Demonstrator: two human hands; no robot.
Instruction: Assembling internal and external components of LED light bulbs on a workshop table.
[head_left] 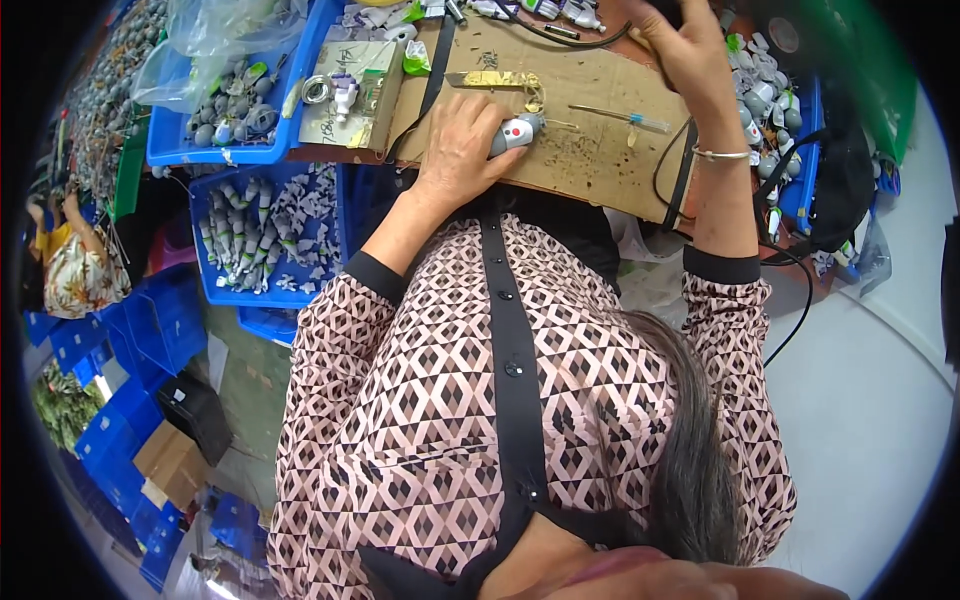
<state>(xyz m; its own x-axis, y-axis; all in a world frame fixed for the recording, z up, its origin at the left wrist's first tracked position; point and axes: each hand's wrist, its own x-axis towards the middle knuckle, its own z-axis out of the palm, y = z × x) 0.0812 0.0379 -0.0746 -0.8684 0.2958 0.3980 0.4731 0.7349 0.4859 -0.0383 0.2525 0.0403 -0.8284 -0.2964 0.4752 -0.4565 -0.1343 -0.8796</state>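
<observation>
My left hand is closed around a small grey-and-white plastic device with a red button, low over the cardboard sheet. At the upper right my right hand reaches to the far edge of the cardboard, its thumb bent beside something dark. Its other fingertips run up to the picture's top edge, so I cannot see what they hold. A thin screwdriver with a clear and blue handle lies on the cardboard. Behind my left hand lies a flat strip wrapped in yellow tape.
On the left, a blue tray holds round grey parts; a lower blue bin holds several white-and-green pieces. Another blue tray of parts stands at the right. A black cable curves across the far side. Another person sits at far left.
</observation>
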